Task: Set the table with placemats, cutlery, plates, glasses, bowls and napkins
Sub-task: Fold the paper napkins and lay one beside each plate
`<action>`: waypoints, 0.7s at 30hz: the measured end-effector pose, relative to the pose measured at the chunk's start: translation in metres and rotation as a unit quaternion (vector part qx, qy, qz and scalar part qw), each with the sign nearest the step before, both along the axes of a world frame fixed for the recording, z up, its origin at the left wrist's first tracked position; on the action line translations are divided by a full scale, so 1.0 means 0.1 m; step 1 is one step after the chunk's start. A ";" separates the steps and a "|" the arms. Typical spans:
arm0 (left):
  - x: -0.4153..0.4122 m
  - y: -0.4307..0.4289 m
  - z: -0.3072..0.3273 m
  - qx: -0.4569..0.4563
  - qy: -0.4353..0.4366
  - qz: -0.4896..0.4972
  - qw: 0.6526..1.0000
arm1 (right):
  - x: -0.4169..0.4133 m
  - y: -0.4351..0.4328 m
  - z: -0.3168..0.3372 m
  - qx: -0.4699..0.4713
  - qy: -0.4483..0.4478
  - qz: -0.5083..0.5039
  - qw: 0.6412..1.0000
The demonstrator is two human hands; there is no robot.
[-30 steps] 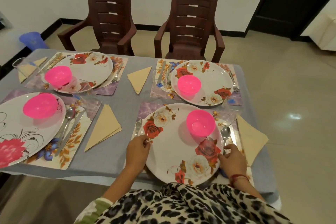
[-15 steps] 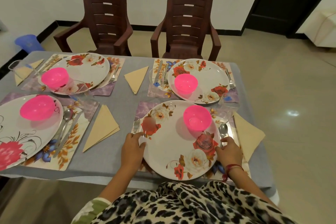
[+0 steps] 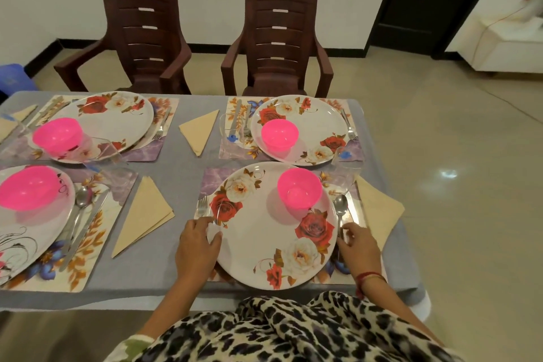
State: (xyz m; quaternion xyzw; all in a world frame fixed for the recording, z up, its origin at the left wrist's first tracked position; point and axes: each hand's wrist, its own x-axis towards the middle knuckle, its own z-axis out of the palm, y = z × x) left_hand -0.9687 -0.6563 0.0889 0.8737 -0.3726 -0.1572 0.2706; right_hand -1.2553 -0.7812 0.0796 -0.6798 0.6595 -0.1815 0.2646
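While the floral plate (image 3: 264,247) sits on its placemat (image 3: 210,182), pink bowl (image 3: 299,188) at one o'clock, the left hand (image 3: 198,247) pinches its nine-o'clock rim and the right hand (image 3: 360,245) seemingly grips the three-o'clock rim.

Single head camera, close, facing forward-down over table (image 3: 188,167).
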 end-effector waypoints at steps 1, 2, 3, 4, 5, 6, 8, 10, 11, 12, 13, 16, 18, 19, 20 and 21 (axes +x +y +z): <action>-0.01 0.00 0.00 -0.001 0.000 -0.003 1.000 | 0.02 -0.01 -0.01 -0.006 0.002 0.007 1.000; -0.01 0.00 0.00 -0.002 0.001 -0.006 1.000 | 0.04 -0.02 -0.02 -0.007 0.006 0.012 1.000; -0.01 0.00 0.00 -0.001 0.000 -0.009 1.000 | 0.05 -0.03 -0.03 -0.006 0.009 0.014 1.000; -0.01 0.00 -0.01 0.000 0.000 -0.011 1.000 | 0.06 -0.03 -0.02 -0.004 0.011 0.014 1.000; -0.01 0.00 0.00 0.000 0.001 -0.012 1.000 | 0.05 -0.03 -0.02 -0.003 0.014 0.012 1.000; -0.01 0.00 0.00 0.001 0.002 -0.011 1.000 | 0.04 -0.03 -0.02 -0.001 0.016 0.008 1.000; -0.02 -0.02 0.01 0.001 0.004 -0.007 1.000 | 0.00 -0.02 -0.03 0.002 0.024 0.004 1.000; -0.01 -0.03 0.03 0.001 0.006 -0.006 1.000 | -0.02 -0.01 -0.01 0.004 0.034 0.015 0.999; 0.00 -0.04 0.03 0.000 0.008 -0.007 1.000 | -0.02 -0.02 -0.01 0.005 0.039 0.023 0.999; 0.02 -0.04 0.03 0.000 0.009 -0.007 1.000 | -0.02 -0.03 0.00 0.005 0.046 0.029 0.998; 0.03 -0.04 0.03 -0.001 0.009 -0.006 1.000 | -0.02 -0.04 0.02 -0.001 0.053 0.034 0.998; 0.06 -0.04 0.03 -0.007 0.007 -0.007 1.000 | -0.03 -0.20 0.15 -0.045 -0.002 0.005 0.999; 0.07 -0.04 0.03 -0.010 0.007 -0.007 1.000 | -0.06 -0.49 0.25 -0.055 -0.063 -0.007 0.996; 0.08 -0.04 0.03 -0.011 0.007 -0.006 1.000 | -0.06 -0.66 0.32 -0.038 -0.088 0.000 0.995; 0.09 -0.03 0.04 -0.011 0.006 -0.006 1.000 | -0.06 -0.85 0.38 -0.010 -0.116 0.013 0.993; 0.09 -0.03 0.04 -0.011 0.004 -0.005 1.000 | -0.04 -1.02 0.45 0.020 -0.149 0.029 0.988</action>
